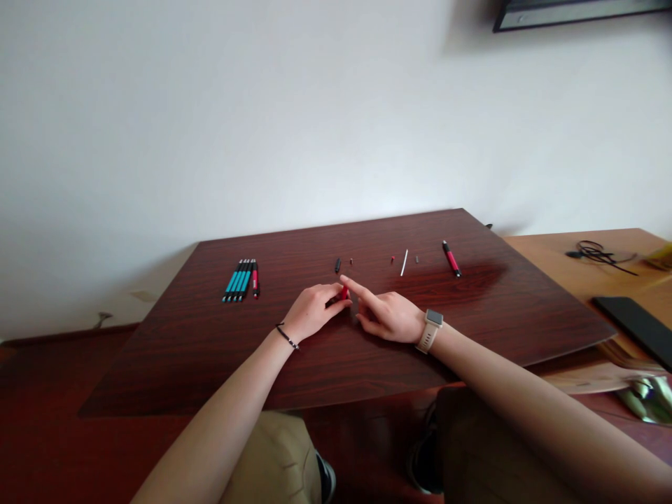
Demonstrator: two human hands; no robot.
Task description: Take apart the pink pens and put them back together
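My left hand [313, 309] pinches a red pen barrel [344, 292] between thumb and fingers, upright just above or on the dark table. The index finger of my right hand [389, 315] stretches out to the barrel's top end and seems to touch it; its thumb is apart and the other fingers are curled. Beyond the hands lie a black pen piece [337, 265] and a tiny part [351, 261]. Farther right are a small red piece [392, 260], a white refill tube [404, 263] and a small greyish piece [417, 259], perhaps a spring.
Several teal pens [239, 281] lie in a row at the left, with a red pen [255, 280] beside them. Another red pen [451, 260] lies at the right of the dark table [210, 371]. A lighter table [546, 252] holds a black cable [598, 252] and a dark flat object [635, 327].
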